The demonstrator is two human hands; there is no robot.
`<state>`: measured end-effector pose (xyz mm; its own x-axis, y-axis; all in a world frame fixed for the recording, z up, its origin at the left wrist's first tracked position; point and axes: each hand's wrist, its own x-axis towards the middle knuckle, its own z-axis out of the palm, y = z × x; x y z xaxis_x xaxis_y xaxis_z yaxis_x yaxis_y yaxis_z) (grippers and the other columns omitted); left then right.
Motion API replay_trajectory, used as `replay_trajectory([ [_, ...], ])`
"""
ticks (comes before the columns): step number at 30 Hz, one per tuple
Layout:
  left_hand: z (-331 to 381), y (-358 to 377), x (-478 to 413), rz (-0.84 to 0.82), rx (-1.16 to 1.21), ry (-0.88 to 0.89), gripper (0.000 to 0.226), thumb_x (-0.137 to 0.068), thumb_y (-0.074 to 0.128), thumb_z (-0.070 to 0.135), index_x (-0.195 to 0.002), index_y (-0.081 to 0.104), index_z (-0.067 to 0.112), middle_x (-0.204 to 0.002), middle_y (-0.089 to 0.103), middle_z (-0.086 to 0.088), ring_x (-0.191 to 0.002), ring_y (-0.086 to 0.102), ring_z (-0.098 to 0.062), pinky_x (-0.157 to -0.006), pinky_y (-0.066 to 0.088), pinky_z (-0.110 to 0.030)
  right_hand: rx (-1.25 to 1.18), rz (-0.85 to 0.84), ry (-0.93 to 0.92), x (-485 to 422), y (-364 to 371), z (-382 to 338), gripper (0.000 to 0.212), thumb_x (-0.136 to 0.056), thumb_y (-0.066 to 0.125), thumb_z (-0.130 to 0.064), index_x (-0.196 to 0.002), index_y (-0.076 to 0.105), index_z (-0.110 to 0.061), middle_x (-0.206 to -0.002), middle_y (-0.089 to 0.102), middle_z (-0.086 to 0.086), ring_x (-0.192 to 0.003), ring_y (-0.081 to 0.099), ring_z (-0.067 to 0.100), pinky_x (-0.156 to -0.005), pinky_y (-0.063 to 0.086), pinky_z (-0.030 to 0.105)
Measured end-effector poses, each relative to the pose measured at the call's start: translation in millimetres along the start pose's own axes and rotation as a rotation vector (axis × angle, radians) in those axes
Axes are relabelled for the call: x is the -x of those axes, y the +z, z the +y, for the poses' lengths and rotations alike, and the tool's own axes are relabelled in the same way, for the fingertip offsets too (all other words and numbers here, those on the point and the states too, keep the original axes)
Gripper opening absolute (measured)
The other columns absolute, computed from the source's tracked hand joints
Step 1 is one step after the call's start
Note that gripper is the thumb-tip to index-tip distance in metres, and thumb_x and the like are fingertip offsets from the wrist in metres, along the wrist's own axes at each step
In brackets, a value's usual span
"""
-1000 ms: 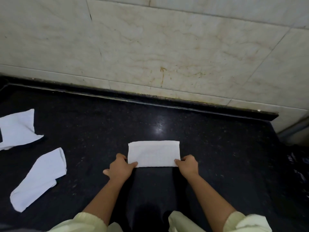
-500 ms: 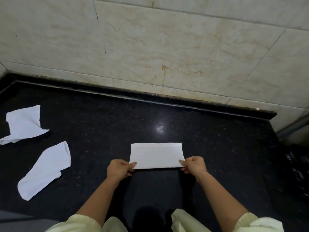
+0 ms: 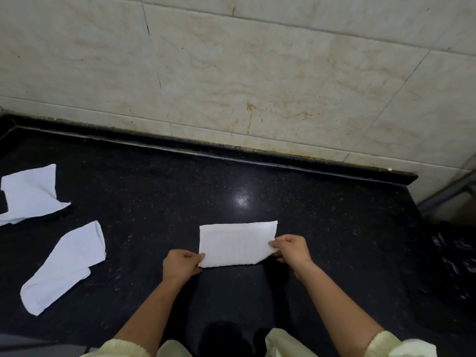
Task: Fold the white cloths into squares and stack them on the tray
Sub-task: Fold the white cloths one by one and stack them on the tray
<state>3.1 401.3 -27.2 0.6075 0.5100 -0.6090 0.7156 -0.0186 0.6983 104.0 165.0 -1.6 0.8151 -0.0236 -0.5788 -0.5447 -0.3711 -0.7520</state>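
A white cloth (image 3: pixel 235 243), folded into a wide rectangle, lies on the black stone counter (image 3: pixel 159 202) in front of me. My left hand (image 3: pixel 181 265) pinches its near left corner. My right hand (image 3: pixel 292 248) pinches the near right corner and has raised it off the counter, so that corner curls up and leftward. Two more white cloths lie loose at the left: one long and crumpled (image 3: pixel 64 266), one at the frame's left edge (image 3: pixel 31 193). No tray is in view.
A beige marble tiled wall (image 3: pixel 244 73) rises behind the counter's raised back lip (image 3: pixel 231 153). A grey pipe (image 3: pixel 448 193) runs past the counter's right end, above a dark object (image 3: pixel 456 264) at the right edge.
My right hand has lifted the cloth's near right corner and moved it up and to the left. My left hand stays on the near left corner. The view shifted slightly.
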Motion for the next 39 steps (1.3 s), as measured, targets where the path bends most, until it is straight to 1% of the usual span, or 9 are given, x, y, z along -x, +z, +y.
replay_trajectory([
  [5, -1, -1, -2, -0.018, 0.018, -0.007, 0.016, -0.081, 0.076, 0.019, -0.078, 0.073, 0.003, -0.072, 0.072, -0.012, -0.064, 0.068, -0.017, -0.059, 0.053, -0.020, 0.007, -0.124, -0.124, 10, 22, -27, 0.013, -0.082, 0.071, -0.005, -0.072, 0.065, -0.010, -0.069, 0.065, 0.002, -0.057, 0.058, 0.010, -0.051, 0.045, 0.020],
  [9, -1, -1, -2, -0.036, 0.044, -0.013, 0.017, -0.080, 0.077, 0.020, -0.078, 0.072, 0.004, -0.072, 0.072, -0.011, -0.063, 0.067, -0.016, -0.057, 0.053, -0.020, 0.059, -0.228, -0.163, 16, 48, -40, 0.007, -0.080, 0.073, -0.005, -0.078, 0.067, -0.008, -0.073, 0.065, 0.001, -0.060, 0.060, 0.010, -0.056, 0.048, 0.020],
  [18, -1, -1, -3, -0.029, 0.060, -0.026, 0.016, -0.078, 0.078, 0.019, -0.078, 0.072, 0.004, -0.074, 0.072, -0.011, -0.059, 0.066, -0.013, -0.048, 0.050, -0.013, 0.230, -0.291, -0.077, 15, 111, -31, 0.006, -0.084, 0.069, -0.007, -0.085, 0.064, -0.011, -0.082, 0.066, 0.005, -0.058, 0.064, 0.012, -0.052, 0.051, 0.018],
  [23, -4, -3, -7, -0.034, 0.056, -0.023, 0.017, -0.079, 0.078, 0.020, -0.073, 0.073, 0.005, -0.070, 0.073, -0.013, -0.062, 0.069, -0.019, -0.063, 0.060, -0.028, 0.275, -0.308, -0.094, 16, 125, -26, 0.009, -0.084, 0.067, -0.006, -0.080, 0.065, -0.014, -0.087, 0.069, 0.010, -0.070, 0.068, 0.020, -0.064, 0.058, 0.026],
  [27, -7, -3, -10, -0.003, 0.072, -0.042, 0.039, -0.091, 0.063, 0.033, -0.070, 0.072, 0.001, -0.065, 0.072, -0.012, -0.062, 0.071, -0.023, -0.072, 0.061, -0.038, 0.311, -0.354, -0.112, 18, 129, -22, 0.021, -0.084, 0.066, -0.008, -0.067, 0.064, -0.019, -0.074, 0.067, 0.004, -0.080, 0.069, 0.024, -0.076, 0.060, 0.035],
  [30, -1, -3, -8, 0.003, 0.133, -0.072, 0.046, -0.096, 0.053, 0.037, -0.073, 0.070, 0.001, -0.068, 0.071, -0.013, -0.063, 0.071, -0.024, -0.062, 0.060, -0.032, 0.355, -0.393, -0.121, 20, 126, -22, 0.014, -0.088, 0.064, -0.015, -0.074, 0.066, -0.014, -0.075, 0.067, 0.003, -0.068, 0.064, 0.014, -0.059, 0.056, 0.022],
  [33, 4, -7, -6, -0.029, 0.141, -0.101, 0.048, -0.093, 0.057, 0.041, -0.080, 0.071, -0.004, -0.071, 0.071, -0.015, -0.062, 0.069, -0.023, -0.051, 0.056, -0.025, 0.331, -0.387, -0.102, 20, 118, -22, 0.013, -0.090, 0.062, -0.016, -0.083, 0.068, -0.007, -0.077, 0.067, 0.005, -0.061, 0.062, 0.009, -0.046, 0.047, 0.015],
  [36, 8, -8, -6, -0.100, 0.057, -0.093, 0.038, -0.087, 0.068, 0.031, -0.084, 0.069, -0.006, -0.072, 0.069, -0.014, -0.060, 0.067, -0.019, -0.050, 0.055, -0.022, 0.317, -0.305, -0.076, 15, 102, -24, 0.016, -0.089, 0.058, -0.010, -0.089, 0.070, 0.000, -0.080, 0.068, 0.009, -0.059, 0.062, 0.012, -0.045, 0.047, 0.016],
  [39, 9, -10, -7, -0.140, -0.026, -0.059, 0.020, -0.084, 0.072, 0.019, -0.085, 0.069, -0.001, -0.075, 0.068, -0.011, -0.063, 0.066, -0.016, -0.053, 0.055, -0.022, 0.313, -0.225, -0.075, 8, 82, -24, 0.014, -0.088, 0.056, -0.007, -0.083, 0.069, -0.004, -0.077, 0.068, 0.008, -0.058, 0.061, 0.013, -0.045, 0.046, 0.017],
])
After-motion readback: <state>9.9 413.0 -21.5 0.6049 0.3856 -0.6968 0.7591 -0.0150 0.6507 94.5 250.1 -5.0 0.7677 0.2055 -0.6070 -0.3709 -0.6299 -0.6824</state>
